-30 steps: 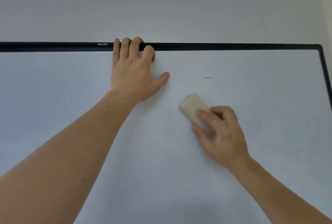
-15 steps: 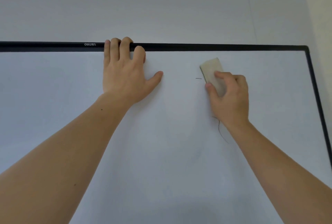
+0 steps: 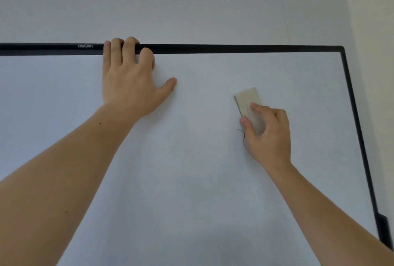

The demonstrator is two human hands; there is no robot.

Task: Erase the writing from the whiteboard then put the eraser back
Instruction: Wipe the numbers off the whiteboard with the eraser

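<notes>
Left hand [image 3: 130,82] is flat on the whiteboard [image 3: 191,180], palm down. Fingers hook over the black top frame [image 3: 234,49], thumb splayed out to the right on the white surface. Nothing held in it, it's just bracing against the board.

Right hand [image 3: 268,135] is closed on the eraser [image 3: 248,101]: thumb on the eraser's left edge, index finger laid across its face, remaining fingers curled on the far side. The eraser is a pale beige block, pressed flat on the board, long axis tilted slightly left of vertical, upper half sticking out above the fingers. It sits in the upper right part of the board, well below the top frame and well to the right of the left hand's thumb.

A thin dark pen mark [image 3: 242,135] shows just left of the right hand's thumb base, below the eraser, partly hidden by the hand. Rest of visible board surface looks clean.

Grey wall [image 3: 191,3] above the frame. Small logo on the frame just left of the left hand; too small to read reliably.
</notes>
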